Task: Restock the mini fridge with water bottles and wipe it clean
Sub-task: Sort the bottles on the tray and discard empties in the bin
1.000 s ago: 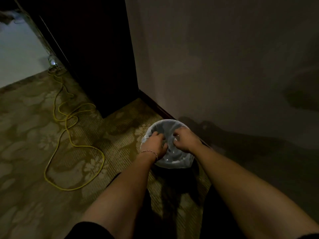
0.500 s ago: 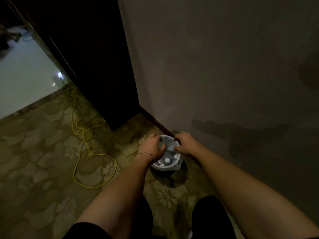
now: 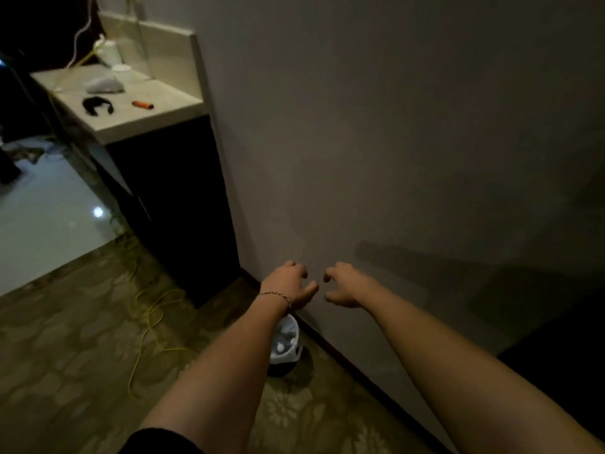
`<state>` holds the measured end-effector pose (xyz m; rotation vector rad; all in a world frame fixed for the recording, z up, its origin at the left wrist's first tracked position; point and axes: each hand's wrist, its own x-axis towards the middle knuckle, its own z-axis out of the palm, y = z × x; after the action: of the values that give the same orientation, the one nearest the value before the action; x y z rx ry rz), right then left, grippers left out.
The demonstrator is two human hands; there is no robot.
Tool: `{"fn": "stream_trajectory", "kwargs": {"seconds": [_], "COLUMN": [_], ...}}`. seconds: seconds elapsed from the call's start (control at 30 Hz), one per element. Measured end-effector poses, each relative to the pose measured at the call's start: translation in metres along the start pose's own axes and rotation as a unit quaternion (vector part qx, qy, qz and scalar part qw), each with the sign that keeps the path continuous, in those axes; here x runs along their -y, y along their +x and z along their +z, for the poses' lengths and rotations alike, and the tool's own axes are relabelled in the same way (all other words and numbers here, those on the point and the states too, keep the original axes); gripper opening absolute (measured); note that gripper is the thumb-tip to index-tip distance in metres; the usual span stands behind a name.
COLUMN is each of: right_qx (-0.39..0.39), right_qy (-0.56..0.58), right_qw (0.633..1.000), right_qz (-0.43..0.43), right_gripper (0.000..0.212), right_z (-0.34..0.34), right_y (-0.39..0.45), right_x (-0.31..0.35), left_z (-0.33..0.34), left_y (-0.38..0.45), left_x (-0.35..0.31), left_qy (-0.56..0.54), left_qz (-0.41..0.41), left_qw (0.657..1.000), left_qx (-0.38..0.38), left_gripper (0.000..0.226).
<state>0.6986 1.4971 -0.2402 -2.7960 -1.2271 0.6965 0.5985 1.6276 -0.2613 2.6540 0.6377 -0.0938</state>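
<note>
**Hands off the bin, both empty**

Small dark round bin with a white plastic liner (image 3: 285,347) sits on the patterned carpet (image 3: 65,339) against the wall's base, partly behind my left forearm — white bottle caps (image 3: 281,346) face up inside, so bottles stand upright. My left hand (image 3: 289,283) and right hand (image 3: 343,285) hover above, fingers loosely curled, holding nothing.

bare forearms; a thin beaded bracelet (image 3: 275,295) on the left wrist, a black sleeve (image 3: 160,442) at the left elbow.
</note>
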Motion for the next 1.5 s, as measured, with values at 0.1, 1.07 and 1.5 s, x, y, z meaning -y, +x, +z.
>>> {"fn": "stream_trajectory", "kwargs": {"seconds": [0.1, 1.07, 1.5], "right_qx": [-0.026, -0.218, -0.2], "right_qy": [-0.002, 0.273, 0.298], "right_qw": [0.999, 0.649, 0.441], "right_qz": [0.039, 0.675, 0.822], "right_gripper": [0.054, 0.028, 0.047], "right_z": [-0.013, 0.313, 0.511], "right_y": [-0.061, -1.068, -1.437], "right_x": [-0.011, -0.137, -0.123], "left_z": [-0.009, 0.27, 0.401], "left_y": [-0.031, -0.749, -1.15], "left_x": [-0.039, -0.601, -0.757], "left_qy": [-0.003, 0.076, 0.084], "left_qz": [0.051, 0.671, 0.783], "left_qw": [0.998, 0.689, 0.508], "left_qx": [-0.021, 0.263, 0.349], "left_gripper": [0.048, 0.038, 0.039]}}
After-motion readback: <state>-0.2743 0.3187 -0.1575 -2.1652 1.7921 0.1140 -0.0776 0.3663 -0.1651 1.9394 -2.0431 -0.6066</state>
